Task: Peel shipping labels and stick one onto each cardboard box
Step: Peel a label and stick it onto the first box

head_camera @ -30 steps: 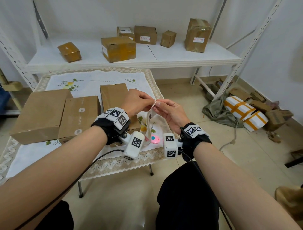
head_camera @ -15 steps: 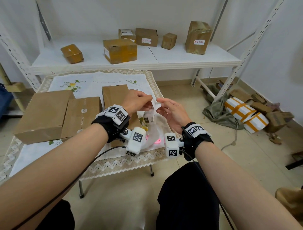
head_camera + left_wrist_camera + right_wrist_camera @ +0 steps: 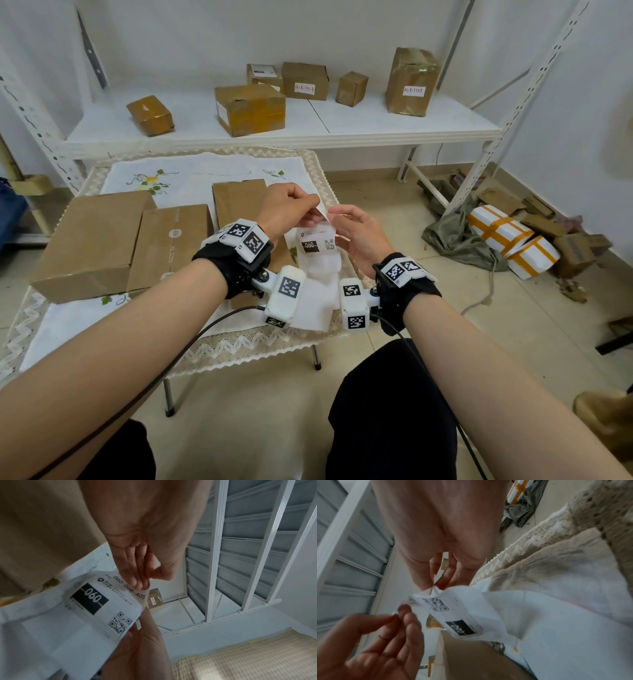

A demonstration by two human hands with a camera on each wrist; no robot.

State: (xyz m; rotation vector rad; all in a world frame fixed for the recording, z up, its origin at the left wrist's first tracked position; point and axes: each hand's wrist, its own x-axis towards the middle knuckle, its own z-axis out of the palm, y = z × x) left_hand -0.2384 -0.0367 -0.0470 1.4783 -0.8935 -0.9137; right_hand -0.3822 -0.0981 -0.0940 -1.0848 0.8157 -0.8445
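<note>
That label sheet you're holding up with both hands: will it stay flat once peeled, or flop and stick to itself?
Probably floppy: the label sheet already bends and sags between the left hand and right hand. It looks thin and light, so a peeled label may curl. Its pinched corner is crumpled in the right wrist view, so it likely creases easily.

I read "060" in white on a black block of the white paper shipping label (image 3: 96, 601), with "060-068-A05" printed along its edge. A QR code (image 3: 120, 622) sits beside it; the shelf boxes' red writing is illegible.
</note>
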